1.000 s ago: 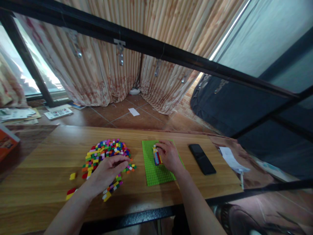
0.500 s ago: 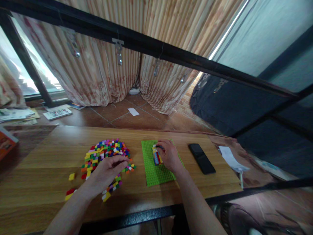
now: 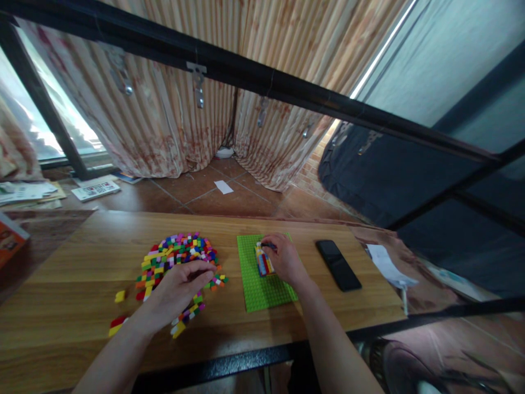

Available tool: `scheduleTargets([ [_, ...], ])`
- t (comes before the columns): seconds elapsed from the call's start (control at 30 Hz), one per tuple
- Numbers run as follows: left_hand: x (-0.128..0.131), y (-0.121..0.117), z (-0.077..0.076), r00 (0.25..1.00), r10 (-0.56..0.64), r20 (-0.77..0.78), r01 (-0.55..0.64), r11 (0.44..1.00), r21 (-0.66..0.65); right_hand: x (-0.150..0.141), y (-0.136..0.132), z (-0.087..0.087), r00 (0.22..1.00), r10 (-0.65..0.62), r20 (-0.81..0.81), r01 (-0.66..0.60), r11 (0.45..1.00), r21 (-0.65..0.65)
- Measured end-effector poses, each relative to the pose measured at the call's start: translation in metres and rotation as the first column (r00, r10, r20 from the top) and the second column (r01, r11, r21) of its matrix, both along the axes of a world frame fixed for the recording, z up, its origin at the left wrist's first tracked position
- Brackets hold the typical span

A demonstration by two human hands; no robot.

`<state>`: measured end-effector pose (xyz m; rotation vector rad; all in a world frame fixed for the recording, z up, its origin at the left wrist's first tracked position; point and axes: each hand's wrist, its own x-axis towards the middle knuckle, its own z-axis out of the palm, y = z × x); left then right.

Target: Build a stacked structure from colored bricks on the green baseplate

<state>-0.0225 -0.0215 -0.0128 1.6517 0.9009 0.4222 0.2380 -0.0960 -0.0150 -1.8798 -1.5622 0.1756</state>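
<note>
My left hand (image 3: pixel 180 287) hovers at the near right side of a loose pile of small coloured toy bricks (image 3: pixel 176 251). Its thumb and forefinger come together, and whatever is between them is too small to tell. On the studded green baseplate (image 3: pixel 256 298) stands a small block of joined bricks (image 3: pixel 263 262) in yellow, blue, red and white. My right hand (image 3: pixel 285 258) is at its right and far side, with the fingertips closed on a small dark brick (image 3: pixel 268 246) at its far end. The hand covers part of the built block.
A black phone (image 3: pixel 338 265) lies on the wooden table (image 3: pixel 229 334), right of the baseplate. A yellow brick (image 3: pixel 120 296) and a few red and yellow ones (image 3: pixel 117 324) lie apart at left. A dark metal bar (image 3: pixel 229 82) crosses above the table's far side.
My right hand has shifted very slightly at the far end of the built block. My left hand and the brick pile look the same.
</note>
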Motion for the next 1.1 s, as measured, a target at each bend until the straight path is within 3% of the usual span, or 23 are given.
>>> scheduleTargets([
  [0.4,-0.0008,0.001,-0.0035,1.0,0.009,-0.021,-0.008,1.0,0.02,0.0028,0.0028,0.0021,1.0,0.013,0.002,-0.013,0.999,-0.035],
  [0.73,-0.0014,0.0005,0.0026,0.997,-0.006,-0.077,0.01,0.999,0.049,0.0043,0.0028,0.0044,0.992,-0.057,-0.108,0.045,0.993,-0.11],
  [1.1,0.0,-0.0004,0.0026,0.999,0.0,-0.049,0.001,1.0,0.012,-0.0007,-0.0013,0.0049,1.0,-0.024,0.009,0.024,0.998,-0.054],
])
